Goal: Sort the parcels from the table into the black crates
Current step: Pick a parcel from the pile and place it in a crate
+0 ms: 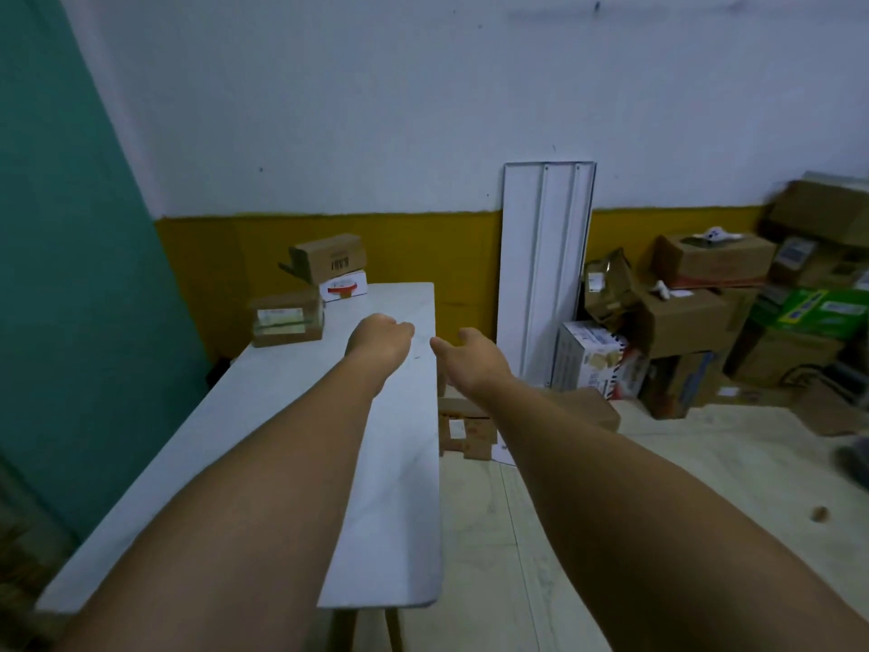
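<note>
1. Standing at the far left end of the white bench (390, 487): three parcels, close together near the teal wall.
2. Nearest of them, a brown parcel with a pale label (287, 320), flat on the bench top.
3. Behind it, a white parcel with red print (345, 285), carrying an open-flapped brown carton (329, 257) stacked on top.
4. Reaching out over the bench, the left hand (381, 338), fingers curled into a loose fist, gripping nothing, well short of the parcels.
5. Just beside it, over the bench's right edge, the right hand (470, 355), fingers loosely bent, thumb out toward the left hand, also gripping nothing.
6. Leaning upright against the white-and-ochre wall, a white ribbed panel (548, 270).
7. Lying on the floor below the right forearm, flattened cardboard (465, 430).
8. Heaped at far right, a pile of cartons (714, 312), mostly brown, one green.
</note>
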`<action>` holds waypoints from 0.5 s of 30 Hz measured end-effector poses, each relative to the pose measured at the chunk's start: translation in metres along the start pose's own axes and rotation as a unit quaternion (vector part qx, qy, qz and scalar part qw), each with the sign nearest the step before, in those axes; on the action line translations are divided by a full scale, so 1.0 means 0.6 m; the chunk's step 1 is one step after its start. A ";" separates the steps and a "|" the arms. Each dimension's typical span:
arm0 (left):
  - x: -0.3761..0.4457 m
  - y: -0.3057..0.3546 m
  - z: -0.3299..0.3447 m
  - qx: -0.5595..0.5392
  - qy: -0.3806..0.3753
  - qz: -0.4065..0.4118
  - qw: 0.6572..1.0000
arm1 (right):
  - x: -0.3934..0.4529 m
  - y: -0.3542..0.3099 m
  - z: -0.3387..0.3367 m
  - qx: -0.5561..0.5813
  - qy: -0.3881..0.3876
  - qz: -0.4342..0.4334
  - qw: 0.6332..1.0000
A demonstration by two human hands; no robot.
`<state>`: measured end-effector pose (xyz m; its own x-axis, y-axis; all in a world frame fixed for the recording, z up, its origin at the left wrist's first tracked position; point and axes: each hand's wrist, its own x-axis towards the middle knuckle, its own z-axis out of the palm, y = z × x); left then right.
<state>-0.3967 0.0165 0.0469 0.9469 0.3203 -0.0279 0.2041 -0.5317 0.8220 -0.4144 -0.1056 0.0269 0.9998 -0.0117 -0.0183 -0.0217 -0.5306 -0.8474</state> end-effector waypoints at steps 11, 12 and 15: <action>0.380 0.071 0.222 0.031 0.019 -0.080 0.996 | 0.481 0.099 -0.028 0.000 -0.067 -0.006 0.998; 0.425 0.084 0.231 0.032 0.027 -0.084 0.996 | 0.532 0.093 -0.033 -0.004 -0.078 -0.009 0.997; 0.528 0.117 0.247 0.032 0.048 -0.097 0.994 | 0.672 0.065 -0.041 -0.013 -0.091 -0.027 0.995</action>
<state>-0.0454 -0.0355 0.0117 0.8613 0.4926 -0.1250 0.3979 -0.5007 0.7687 -0.0120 -0.1517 -0.0004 0.9827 0.1708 -0.0713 0.0345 -0.5477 -0.8360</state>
